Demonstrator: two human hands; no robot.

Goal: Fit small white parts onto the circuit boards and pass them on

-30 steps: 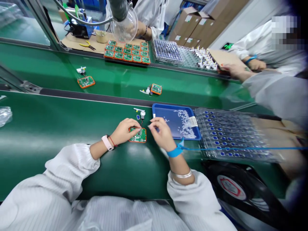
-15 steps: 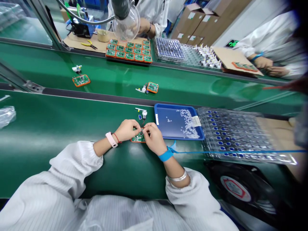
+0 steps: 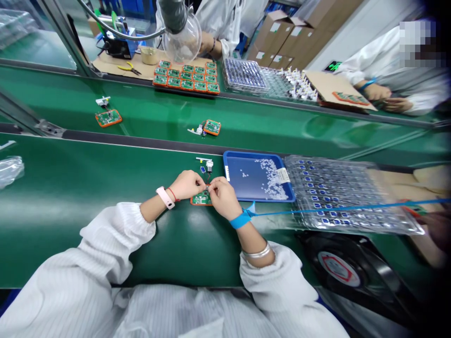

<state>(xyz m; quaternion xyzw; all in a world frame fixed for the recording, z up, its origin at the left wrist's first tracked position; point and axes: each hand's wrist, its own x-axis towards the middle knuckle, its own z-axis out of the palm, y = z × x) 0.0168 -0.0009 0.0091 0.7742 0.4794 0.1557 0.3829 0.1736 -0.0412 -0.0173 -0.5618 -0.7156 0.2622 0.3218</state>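
Observation:
A green circuit board (image 3: 200,199) with an orange rim lies flat on the green bench in front of me. My left hand (image 3: 188,184) is pinched closed at its upper edge. Beside it, the fingertips of my right hand (image 3: 224,198) are also pinched together, nearly meeting the left ones. Whatever sits between the fingers is too small and covered to name. Thin dark wires lead up from there to a white connector-like part (image 3: 209,165). Close by lie a small blue piece (image 3: 202,170) and a white strip (image 3: 203,159).
A blue tray (image 3: 243,191) of small white pieces adjoins clear plastic trays (image 3: 352,188) holding blue-ended parts. A blue cord (image 3: 317,209) runs right from my wristband. A black fan (image 3: 338,270) stands at lower right. Boards (image 3: 108,118) lie on the belt; co-workers' hands (image 3: 377,91) are across it.
The boards on the belt have shifted left. My hands stay pinched at the board's upper edge, with only slight finger movement. The view has moved a little.

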